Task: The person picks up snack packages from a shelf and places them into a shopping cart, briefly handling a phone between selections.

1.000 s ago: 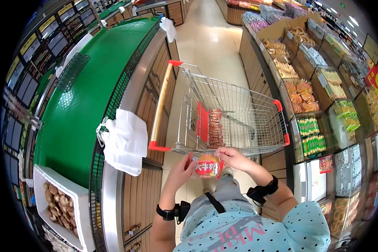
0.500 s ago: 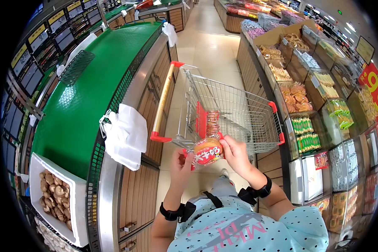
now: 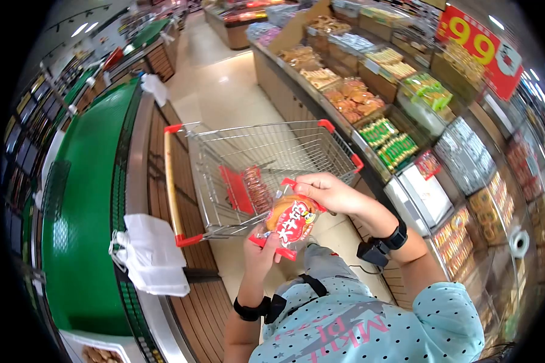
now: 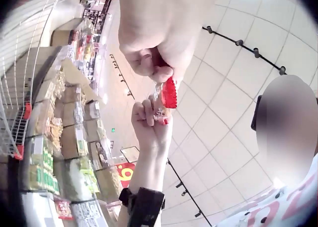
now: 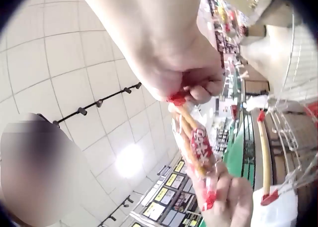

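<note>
A wrapped bun (image 3: 292,219) in a clear bag with red printing is held in front of the body, tilted, near the shopping cart's side. My left hand (image 3: 261,253) pinches the bag's lower left end, where a red crimped edge (image 4: 170,92) sticks out past the fingers in the left wrist view. At the opposite end, my right hand (image 3: 326,192) grips the red upper edge between thumb and curled fingers. Seen from the right wrist, the bun (image 5: 191,132) spans the space between both hands. The shopping cart (image 3: 272,145) stands just beyond them.
Inside the cart, a row of small reddish packets (image 3: 257,190) lies by a red panel (image 3: 235,189). Bins of packaged snacks (image 3: 351,100) line the right. A green counter (image 3: 91,230) with white plastic bags (image 3: 154,254) runs along the left.
The head view has turned to the right, so cart and counter sit farther left in it. The bun is tilted more and higher in view; both hands keep hold of its bag.
</note>
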A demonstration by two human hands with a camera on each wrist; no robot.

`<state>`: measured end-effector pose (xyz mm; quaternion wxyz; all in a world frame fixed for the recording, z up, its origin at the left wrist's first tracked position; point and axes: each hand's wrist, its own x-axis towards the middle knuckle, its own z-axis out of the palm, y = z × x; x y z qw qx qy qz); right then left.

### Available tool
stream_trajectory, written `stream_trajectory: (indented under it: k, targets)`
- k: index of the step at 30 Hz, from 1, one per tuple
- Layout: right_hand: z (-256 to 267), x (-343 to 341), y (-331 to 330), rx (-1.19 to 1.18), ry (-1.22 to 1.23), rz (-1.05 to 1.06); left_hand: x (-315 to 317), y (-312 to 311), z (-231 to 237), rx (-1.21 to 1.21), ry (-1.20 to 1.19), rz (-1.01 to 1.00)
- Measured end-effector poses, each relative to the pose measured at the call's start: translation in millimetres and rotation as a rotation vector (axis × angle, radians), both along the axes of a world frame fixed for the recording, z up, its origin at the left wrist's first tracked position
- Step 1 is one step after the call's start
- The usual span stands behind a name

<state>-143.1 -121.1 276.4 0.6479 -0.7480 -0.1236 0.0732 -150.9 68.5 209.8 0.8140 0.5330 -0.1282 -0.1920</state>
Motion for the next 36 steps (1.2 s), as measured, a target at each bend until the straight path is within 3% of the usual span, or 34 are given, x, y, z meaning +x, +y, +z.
stream_trajectory:
  k: [4,7,10,19,22,25,35,36]
  targets:
    - [4.0,-5.4,-16.7,-0.045,0.02,-0.027,1.1,-9.7,-6.3,-0.101,-0.087,0.09]
    - [4.1,-12.3,-12.9,-0.102,-0.139,-0.112,2.1,-8.2,-14.1,-0.072,-0.142,0.142]
    - [14.5,-15.9,0.1,-0.04,-0.048,-0.217,-2.2,-2.5,2.5,-0.107,-0.111,-0.039]
    - [35.1,-4.5,8.8,-0.445,-0.484,-0.256,6.4,-2.5,-2.4,-0.068,-0.153,-0.17]
    - [34.8,-3.0,1.7,-0.379,-0.509,-0.197,5.2,-9.9,-1.2,-0.067,-0.142,-0.208]
    - [31.3,-3.2,-6.3,-0.273,-0.382,-0.153,2.7,-14.0,-5.0,-0.072,-0.168,-0.219]
    - [27.4,-11.1,-25.6,-0.316,-0.306,-0.034,-5.2,-29.3,-9.0,0.071,-0.286,-0.191]
    - [25.0,-10.9,-28.3,-0.176,-0.244,0.002,-5.7,-31.6,-11.6,0.069,-0.274,-0.203]
